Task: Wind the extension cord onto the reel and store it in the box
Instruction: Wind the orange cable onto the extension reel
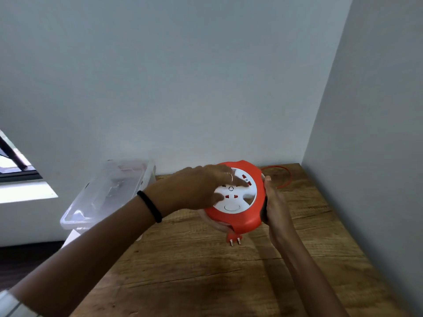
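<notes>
My left hand (pixel 201 186) lies palm-down across the top of the reel (pixel 235 200), fingers spread loosely over the white socket face, fingertips resting on it rather than wrapped around anything. A thin ring shows on one finger, and a black band (pixel 150 205) circles that wrist. My right hand (pixel 273 202) clasps the reel's right edge, thumb up over the orange rim and the fingers curled underneath, so it grips the housing from the side.

I see the reel held just above the wooden table (pixel 206 271), tilted a little toward me. Its shell is orange with a round white centre carrying red socket openings. At its lower edge the orange plug (pixel 234 239) hangs out, two metal pins pointing down toward the tabletop.

Behind the reel, a loop of orange cord (pixel 287 179) lies loose on the far right part of the table, near the wall corner; I cannot tell how much of it is already wound inside.

The clear plastic box (pixel 107 193) sits to the left of the reel, at the table's left edge, well apart from my right hand and partly hidden behind my left forearm. I cannot make out its contents through the hazy plastic.
</notes>
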{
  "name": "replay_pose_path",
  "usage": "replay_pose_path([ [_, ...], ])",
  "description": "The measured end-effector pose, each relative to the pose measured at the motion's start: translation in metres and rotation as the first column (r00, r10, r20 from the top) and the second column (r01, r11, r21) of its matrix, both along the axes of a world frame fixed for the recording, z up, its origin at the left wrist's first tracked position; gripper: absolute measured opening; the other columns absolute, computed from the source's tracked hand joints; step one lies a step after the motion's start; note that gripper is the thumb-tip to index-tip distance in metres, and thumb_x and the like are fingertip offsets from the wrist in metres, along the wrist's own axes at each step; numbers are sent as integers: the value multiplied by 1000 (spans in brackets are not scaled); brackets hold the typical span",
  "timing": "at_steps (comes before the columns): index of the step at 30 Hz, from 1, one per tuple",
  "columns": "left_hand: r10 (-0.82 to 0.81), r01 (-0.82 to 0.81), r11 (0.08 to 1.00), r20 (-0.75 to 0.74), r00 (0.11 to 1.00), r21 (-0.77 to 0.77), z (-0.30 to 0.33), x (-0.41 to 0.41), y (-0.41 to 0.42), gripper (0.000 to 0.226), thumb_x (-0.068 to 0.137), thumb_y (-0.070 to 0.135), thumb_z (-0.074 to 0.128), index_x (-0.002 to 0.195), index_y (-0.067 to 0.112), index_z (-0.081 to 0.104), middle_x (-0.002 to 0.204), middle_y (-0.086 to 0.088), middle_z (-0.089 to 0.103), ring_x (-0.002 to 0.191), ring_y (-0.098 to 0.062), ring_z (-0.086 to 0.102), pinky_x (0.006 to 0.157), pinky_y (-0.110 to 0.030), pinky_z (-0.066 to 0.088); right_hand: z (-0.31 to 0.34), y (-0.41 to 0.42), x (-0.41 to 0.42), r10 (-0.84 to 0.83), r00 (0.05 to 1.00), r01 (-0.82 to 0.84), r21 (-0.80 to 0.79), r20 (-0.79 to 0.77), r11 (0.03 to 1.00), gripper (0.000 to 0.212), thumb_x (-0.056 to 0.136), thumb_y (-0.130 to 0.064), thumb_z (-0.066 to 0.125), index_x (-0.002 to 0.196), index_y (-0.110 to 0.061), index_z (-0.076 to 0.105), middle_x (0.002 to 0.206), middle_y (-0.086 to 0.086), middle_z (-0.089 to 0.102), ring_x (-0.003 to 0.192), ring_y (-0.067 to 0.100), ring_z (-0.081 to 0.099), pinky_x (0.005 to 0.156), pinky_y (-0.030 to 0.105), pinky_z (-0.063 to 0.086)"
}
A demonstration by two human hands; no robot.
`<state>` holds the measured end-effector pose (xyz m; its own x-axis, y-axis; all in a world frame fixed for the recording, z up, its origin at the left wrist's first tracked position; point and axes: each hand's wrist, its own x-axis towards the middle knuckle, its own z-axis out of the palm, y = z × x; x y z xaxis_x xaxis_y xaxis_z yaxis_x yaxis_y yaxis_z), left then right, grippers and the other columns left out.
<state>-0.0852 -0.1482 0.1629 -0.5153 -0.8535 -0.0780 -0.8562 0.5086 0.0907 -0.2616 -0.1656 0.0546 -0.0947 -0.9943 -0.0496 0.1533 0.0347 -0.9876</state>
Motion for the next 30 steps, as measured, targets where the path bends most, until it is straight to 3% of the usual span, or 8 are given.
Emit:
replay_pose_path([
  [3, 158, -170, 963, -73, 985, -207, -2, -7, 3, 47, 92, 33, 55, 137, 38, 41, 119, 1, 58, 106, -23, 58, 83, -36, 50, 0, -1, -4, -50, 999, 50, 13, 9, 999, 47, 96, -49, 42, 94, -9, 66, 93, 21, 69, 78, 23, 65, 79, 43, 52],
  [6, 263, -304, 917, -180, 948, -258, -11, -23, 7, 42, 92, 40, 51, 134, 33, 46, 112, -6, 61, 102, -28, 60, 80, -34, 46, 3, -1, -5, -50, 999, 50, -8, -13, 999, 54, 97, -48, 41, 100, 1, 63, 81, 21, 65, 76, 22, 62, 75, 40, 50],
  [13, 392, -428, 893, -228, 891, -140, -32, -45, 5, 55, 92, 47, 51, 142, 24, 42, 131, -6, 54, 119, -24, 51, 92, -35, 45, 9, 4, -4, -50, 999, 49, -65, -15, 997, 54, 97, -46, 41, 99, 3, 62, 94, 25, 66, 79, 32, 65, 81, 51, 53],
  [17, 461, -472, 882, -212, 862, -1, -37, -53, 5, 65, 90, 54, 49, 142, 16, 38, 138, -5, 52, 122, -23, 50, 94, -33, 44, 8, 6, -3, -47, 999, 45, -61, -24, 997, 50, 97, -47, 42, 95, -3, 66, 93, 21, 69, 79, 25, 66, 82, 50, 53],
  [19, 488, -499, 866, -242, 838, 18, -40, -56, 6, 67, 90, 54, 49, 144, 17, 35, 138, -6, 52, 122, -23, 50, 93, -33, 43, 7, 7, -1, -63, 998, 61, -71, -25, 996, 45, 97, -48, 43, 93, -12, 69, 93, 18, 69, 83, 28, 67, 84, 50, 52],
  [22, 510, -529, 848, -327, 796, 36, -44, -57, 9, 67, 89, 49, 53, 146, 19, 34, 140, -2, 51, 125, -22, 48, 96, -30, 40, 3, 7, 2, -73, 996, 68, -97, -51, 993, 50, 93, -54, 45, 90, -7, 63, 93, 21, 67, 84, 33, 66, 83, 52, 52],
  [26, 532, -545, 833, -400, 746, 93, -44, -57, 11, 58, 89, 40, 59, 139, 15, 43, 135, -3, 56, 120, -20, 51, 86, -20, 37, 0, 9, 2, -48, 995, 34, -159, -87, 987, 45, 95, -53, 42, 81, -16, 63, 75, 11, 65, 73, 22, 63, 73, 41, 51],
  [30, 473, -489, 870, -370, 800, 57, -42, -55, 11, 65, 92, 38, 55, 149, 19, 30, 147, -4, 45, 133, -22, 41, 102, -26, 35, 3, 9, 1, -48, 991, 19, -230, -121, 973, 41, 98, -48, 36, 90, -20, 65, 74, 0, 68, 73, 14, 65, 70, 32, 51],
])
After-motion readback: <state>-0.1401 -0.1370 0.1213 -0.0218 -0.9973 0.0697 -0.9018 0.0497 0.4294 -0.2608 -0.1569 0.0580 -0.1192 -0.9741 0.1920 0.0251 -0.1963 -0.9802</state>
